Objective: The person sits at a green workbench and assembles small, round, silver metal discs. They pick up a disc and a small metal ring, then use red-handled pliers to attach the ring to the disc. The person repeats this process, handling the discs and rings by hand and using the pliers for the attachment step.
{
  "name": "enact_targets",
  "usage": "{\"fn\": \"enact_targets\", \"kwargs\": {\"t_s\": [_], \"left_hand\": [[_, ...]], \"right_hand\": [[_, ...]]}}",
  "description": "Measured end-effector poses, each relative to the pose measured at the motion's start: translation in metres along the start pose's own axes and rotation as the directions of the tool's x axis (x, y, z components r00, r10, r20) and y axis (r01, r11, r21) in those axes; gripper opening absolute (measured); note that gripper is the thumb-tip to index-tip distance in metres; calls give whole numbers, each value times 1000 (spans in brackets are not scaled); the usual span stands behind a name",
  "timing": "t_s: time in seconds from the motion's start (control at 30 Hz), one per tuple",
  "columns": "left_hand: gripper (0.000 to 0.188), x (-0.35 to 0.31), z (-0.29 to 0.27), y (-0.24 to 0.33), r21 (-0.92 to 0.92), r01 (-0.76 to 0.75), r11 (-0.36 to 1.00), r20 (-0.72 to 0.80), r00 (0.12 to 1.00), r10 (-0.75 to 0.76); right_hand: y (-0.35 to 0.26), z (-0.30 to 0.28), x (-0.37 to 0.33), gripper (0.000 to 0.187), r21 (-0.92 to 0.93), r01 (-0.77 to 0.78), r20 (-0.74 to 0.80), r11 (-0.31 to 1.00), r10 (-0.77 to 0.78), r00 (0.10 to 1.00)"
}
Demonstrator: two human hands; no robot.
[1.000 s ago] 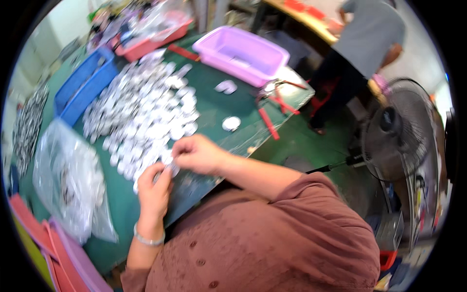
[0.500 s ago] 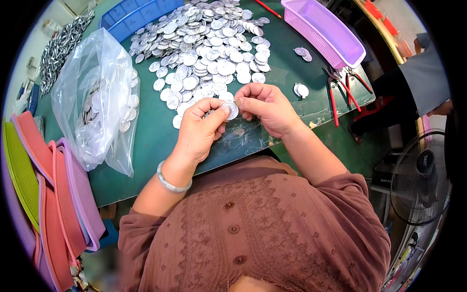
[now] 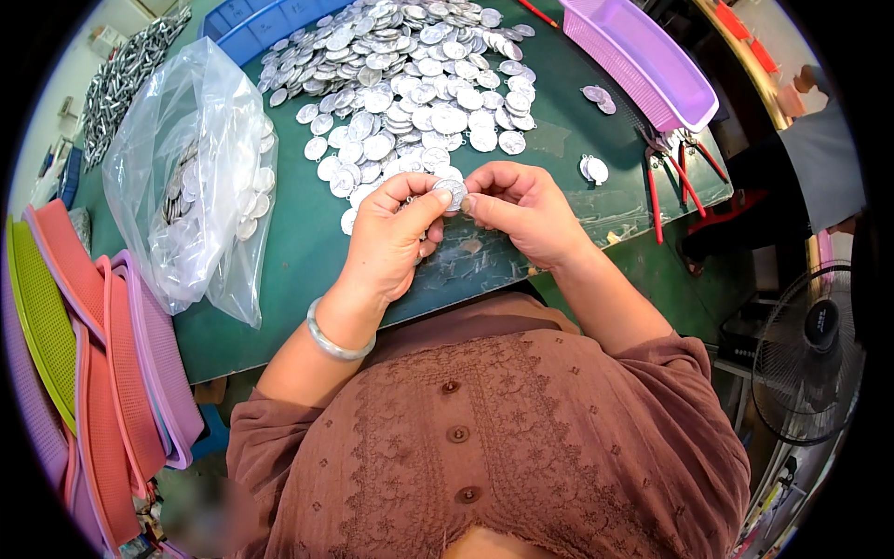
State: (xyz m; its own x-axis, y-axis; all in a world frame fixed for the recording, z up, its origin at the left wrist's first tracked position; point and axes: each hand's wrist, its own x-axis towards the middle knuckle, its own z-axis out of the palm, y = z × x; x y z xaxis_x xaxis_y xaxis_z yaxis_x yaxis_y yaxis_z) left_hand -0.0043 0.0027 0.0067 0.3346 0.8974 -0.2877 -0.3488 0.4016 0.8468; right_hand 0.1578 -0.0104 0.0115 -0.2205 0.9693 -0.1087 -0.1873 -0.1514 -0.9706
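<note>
Between the thumb and fingers of my left hand (image 3: 396,228) is a round silver medal (image 3: 452,193), its flat face turned up. My right hand (image 3: 526,212) pinches at the medal's right edge with thumb and forefinger; whether it also grips some small part there is hidden by the fingers. Both hands are just above the near edge of the green table (image 3: 279,307). Right beyond them spreads a big heap of similar silver medals (image 3: 400,102), several with a small loop on the rim.
A clear plastic bag (image 3: 200,186) of medals lies left, near stacked coloured baskets (image 3: 121,373). Behind are a blue bin (image 3: 270,23) and a pile of metal pieces (image 3: 126,84). At right are a purple basket (image 3: 643,65), red-handled pliers (image 3: 655,196), a fan (image 3: 808,354) and another person (image 3: 819,168).
The whole scene has shifted slightly right in the picture. My right fingers have moved a little along the medal's edge, while my left hand keeps its pinch on it.
</note>
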Motion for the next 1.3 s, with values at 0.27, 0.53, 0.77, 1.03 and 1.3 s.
{"fn": "enact_targets", "kwargs": {"t_s": [0.27,0.53,0.77,1.03,1.3], "left_hand": [[13,-3,2,0,108,-90,990,-23,995,92],[10,-3,1,-2,281,-215,935,14,975,220],[9,-2,-1,-5,371,-273,888,25,959,284],[9,-2,-2,-7,426,-339,839,53,935,351],[8,-4,-1,1,294,-138,946,6,990,142]], "right_hand": [[3,-5,-2,7,-251,104,-4,962,-108,994],[7,-5,-3,9,-568,345,69,747,-374,925],[7,-5,-2,11,-640,443,116,628,-490,864],[3,-4,-3,10,-627,452,147,635,-473,869],[-2,-4,-6,7,-513,273,100,814,-259,961]]}}
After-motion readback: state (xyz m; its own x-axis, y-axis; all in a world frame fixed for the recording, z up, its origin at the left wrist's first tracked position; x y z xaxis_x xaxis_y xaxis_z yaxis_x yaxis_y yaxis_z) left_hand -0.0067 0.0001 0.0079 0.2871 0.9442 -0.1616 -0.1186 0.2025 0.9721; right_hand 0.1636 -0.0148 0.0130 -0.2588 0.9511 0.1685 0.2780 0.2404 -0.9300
